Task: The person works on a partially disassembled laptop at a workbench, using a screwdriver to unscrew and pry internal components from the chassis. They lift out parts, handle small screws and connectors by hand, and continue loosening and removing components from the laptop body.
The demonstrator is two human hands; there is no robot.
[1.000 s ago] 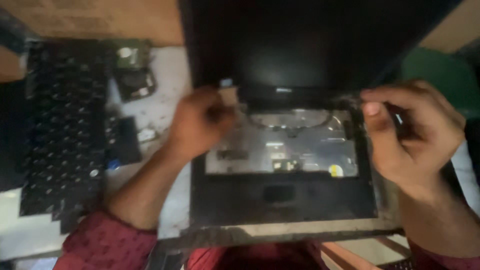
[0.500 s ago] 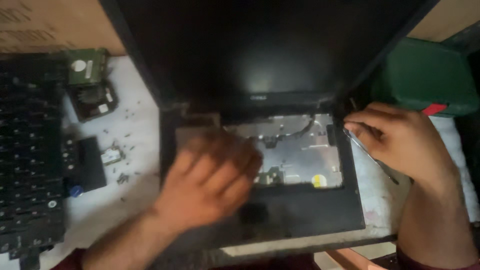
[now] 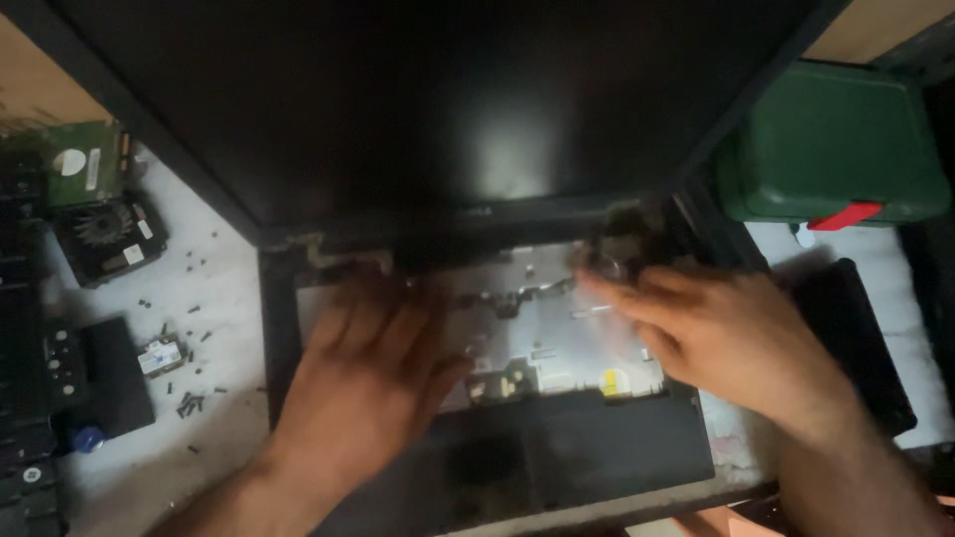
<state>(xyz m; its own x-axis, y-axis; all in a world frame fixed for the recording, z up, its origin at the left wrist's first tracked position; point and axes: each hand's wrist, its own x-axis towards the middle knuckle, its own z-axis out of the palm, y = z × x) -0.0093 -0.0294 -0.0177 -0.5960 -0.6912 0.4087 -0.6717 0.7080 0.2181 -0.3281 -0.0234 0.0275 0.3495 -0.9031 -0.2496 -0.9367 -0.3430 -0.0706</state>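
An opened black laptop (image 3: 557, 467) lies in front of me with its keyboard off, baring a silver metal deck (image 3: 557, 328). Its dark screen (image 3: 418, 109) leans towards me. My left hand (image 3: 368, 378) rests flat on the left part of the deck, fingers spread, holding nothing. My right hand (image 3: 736, 343) reaches over the deck's right side, its fingertips at the right hinge (image 3: 622, 244). Motion blur hides whether it holds anything.
On the white table to the left lie a hard drive (image 3: 85, 164), a cooling fan (image 3: 104, 234), a small module (image 3: 162, 356), loose screws (image 3: 189, 403), a black part (image 3: 114, 378) and the removed keyboard (image 3: 20, 398). A green box (image 3: 831, 139) with a red latch stands at the right.
The view has moved closer and left. My left hand slid back to the deck's left side. My right hand moved left and up to the hinge; the thin tool it held no longer shows.
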